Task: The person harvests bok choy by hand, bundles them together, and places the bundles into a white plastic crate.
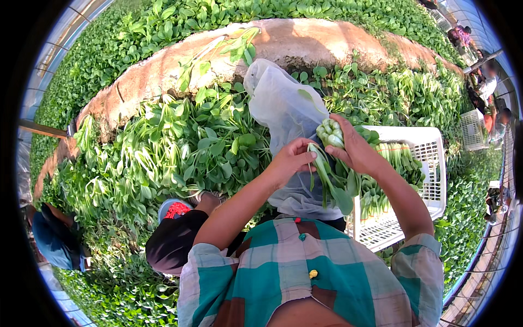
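My right hand (354,148) grips a bunch of leafy greens, its pale cut stem ends (330,133) facing up and its leaves hanging below. Just left of that bunch, a single green stalk (322,167) is pinched between the thumb and fingers of my left hand (295,158), its leaf pointing down. Beneath both hands a translucent whitish sheet (282,102) covers my outstretched leg. To the right stands a white slatted plastic crate (436,163) holding several bundles of greens (394,152) tied with thin red bands.
Heaps of pulled greens (163,151) lie ahead and left. A bowl of red bands (177,209) sits by my left leg. Beyond runs a bare soil ridge (302,41). People and another crate (473,130) are at far right; a person (57,239) crouches at far left.
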`<state>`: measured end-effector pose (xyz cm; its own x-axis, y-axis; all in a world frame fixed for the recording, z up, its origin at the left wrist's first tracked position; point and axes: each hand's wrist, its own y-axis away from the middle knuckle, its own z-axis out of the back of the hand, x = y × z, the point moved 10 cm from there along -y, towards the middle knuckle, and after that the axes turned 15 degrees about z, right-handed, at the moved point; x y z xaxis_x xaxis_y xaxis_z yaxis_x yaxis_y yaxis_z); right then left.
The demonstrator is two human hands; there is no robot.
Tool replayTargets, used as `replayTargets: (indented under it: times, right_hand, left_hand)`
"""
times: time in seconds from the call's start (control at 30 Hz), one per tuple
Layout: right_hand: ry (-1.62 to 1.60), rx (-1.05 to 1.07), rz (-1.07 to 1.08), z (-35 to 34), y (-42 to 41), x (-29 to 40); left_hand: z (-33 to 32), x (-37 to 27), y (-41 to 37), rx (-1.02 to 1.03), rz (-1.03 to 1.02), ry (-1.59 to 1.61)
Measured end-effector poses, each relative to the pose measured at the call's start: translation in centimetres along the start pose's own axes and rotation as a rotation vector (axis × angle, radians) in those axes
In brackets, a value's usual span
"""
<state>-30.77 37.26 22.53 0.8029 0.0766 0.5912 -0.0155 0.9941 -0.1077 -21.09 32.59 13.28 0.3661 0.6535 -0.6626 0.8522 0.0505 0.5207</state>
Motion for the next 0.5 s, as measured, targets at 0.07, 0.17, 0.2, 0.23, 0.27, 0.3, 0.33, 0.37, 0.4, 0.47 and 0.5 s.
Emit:
replayTargets:
  times: [0.07, 0.17, 0.2, 0.23, 0.27, 0.3, 0.33, 0.37, 0.4, 0.47, 0.5]
  right_hand:
    - [-0.056, 0.03, -0.031, -0.1, -0.1, -0.2]
    - [-0.113, 0.054, -0.048, -0.1, -0.2, -0.5]
    - [-0.128, 0.058, -0.048, -0.1, -0.2, -0.6]
    - [-0.085, 0.066, -0.026, -0.1, -0.3, -0.3]
    - [-0.041, 0.074, -0.003, -0.1, -0.4, 0.0]
    - [0.003, 0.085, 0.021, -0.1, -0.6, 0.5]
    - [-0.03, 0.069, -0.068, 0.0, -0.8, 0.4]
    - [0.001, 0.048, -0.052, 0.1, -1.0, 0.4]
    - [0.031, 0.026, -0.036, 0.0, -1.2, 0.4]
    - [0.104, -0.02, -0.046, 0.0, -1.1, 0.0]
    - [0.133, -0.042, -0.052, -0.3, -0.8, -0.1]
  left_hand:
    - [0.2, -0.1, -1.0, -0.118, -0.133, -0.094]
    - [0.7, -0.2, -1.6, -0.262, -0.282, -0.194]
    - [0.2, -0.3, -1.1, -0.279, -0.246, -0.126]
    - [0.0, 0.0, -1.0, -0.294, -0.211, -0.058]
    - [-0.1, -0.2, -1.2, -0.301, -0.257, -0.035]
    - [-0.2, -0.3, -1.2, -0.309, -0.302, -0.008]
    - [-0.1, -0.6, -1.0, -0.317, -0.348, 0.019]
    - [-0.2, -0.8, -0.8, -0.313, -0.371, -0.017]
    - [-0.2, -1.4, -0.2, -0.309, -0.394, -0.053]
    - [-0.6, -2.5, 0.3, -0.343, -0.429, -0.267]
    - [-0.4, -3.3, 0.8, -0.402, -0.437, -0.45]
